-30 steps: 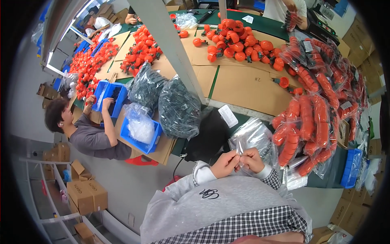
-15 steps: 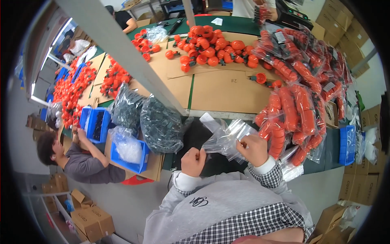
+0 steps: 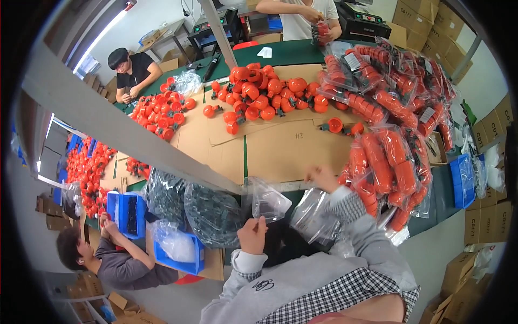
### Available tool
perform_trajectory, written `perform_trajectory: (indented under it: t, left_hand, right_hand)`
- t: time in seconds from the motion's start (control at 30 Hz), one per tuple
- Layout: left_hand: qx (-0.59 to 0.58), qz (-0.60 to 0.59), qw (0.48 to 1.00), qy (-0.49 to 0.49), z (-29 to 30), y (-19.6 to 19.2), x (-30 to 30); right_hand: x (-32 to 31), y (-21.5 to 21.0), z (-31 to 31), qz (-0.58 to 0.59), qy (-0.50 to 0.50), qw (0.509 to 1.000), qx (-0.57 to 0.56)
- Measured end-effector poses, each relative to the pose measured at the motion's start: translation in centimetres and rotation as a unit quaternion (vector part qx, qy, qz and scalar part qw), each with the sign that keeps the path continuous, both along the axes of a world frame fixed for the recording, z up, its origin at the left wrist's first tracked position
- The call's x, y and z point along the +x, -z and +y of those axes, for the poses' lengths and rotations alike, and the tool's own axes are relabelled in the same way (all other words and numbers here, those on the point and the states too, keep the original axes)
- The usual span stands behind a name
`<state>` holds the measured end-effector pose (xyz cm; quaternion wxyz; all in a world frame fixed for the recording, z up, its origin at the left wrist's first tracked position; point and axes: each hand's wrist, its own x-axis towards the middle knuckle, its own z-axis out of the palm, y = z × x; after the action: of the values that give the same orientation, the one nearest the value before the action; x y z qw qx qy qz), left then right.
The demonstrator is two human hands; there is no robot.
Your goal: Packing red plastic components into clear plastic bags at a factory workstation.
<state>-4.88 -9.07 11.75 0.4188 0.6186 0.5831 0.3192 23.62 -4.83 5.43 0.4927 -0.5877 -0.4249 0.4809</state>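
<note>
Since the earlier frame, the right hand (image 3: 322, 177) has been stretched, fingers loose, towards the orange parts (image 3: 341, 126); a clear bag (image 3: 268, 200) is kept pinched open in the left hand (image 3: 252, 235).

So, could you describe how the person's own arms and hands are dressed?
Both hands, the left hand and the right hand, are bare, with no gloves. The arms wear grey sweatshirt sleeves, and a black-and-white checked cuff shows at each wrist. A small dark emblem is printed on the left sleeve.
</note>
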Motion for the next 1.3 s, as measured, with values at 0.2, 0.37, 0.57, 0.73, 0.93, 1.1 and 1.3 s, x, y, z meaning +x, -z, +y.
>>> perform_trajectory:
  t: [0.2, 0.37, 0.57, 0.73, 0.93, 1.1, 1.3]
  left_hand:
    - [0.194, 0.147, 0.969, -0.043, 3.3, -1.4, -0.7]
    - [0.189, 0.256, 0.948, 0.025, 4.5, -0.9, -0.7]
    - [0.169, 0.256, 0.945, 0.111, 5.1, -0.7, 1.3]
    - [0.166, 0.277, 0.937, 0.129, 5.2, -0.3, 2.0]
    - [0.200, 0.240, 0.922, 0.228, 3.2, -0.2, 5.0]
    - [0.222, 0.265, 0.882, 0.321, -0.5, 0.1, 6.5]
    - [0.221, 0.321, 0.886, 0.251, -0.7, 0.4, 4.5]
  right_hand:
    - [8.3, 4.8, 12.0, -0.436, 0.364, 0.813, -0.126]
    - [14.1, 12.1, 15.5, -0.281, 0.444, 0.776, -0.348]
    - [14.7, 13.9, 11.4, 0.253, 0.304, 0.913, -0.095]
    - [-2.4, -5.7, -3.1, 0.384, -0.218, 0.895, -0.062]
    - [-6.1, -5.8, -7.1, 0.073, -0.212, 0.960, -0.167]
    - [-9.9, -1.2, -7.0, 0.428, 0.032, 0.885, -0.180]
    - [-12.2, 1.5, -4.9, 0.146, -0.008, 0.988, -0.051]
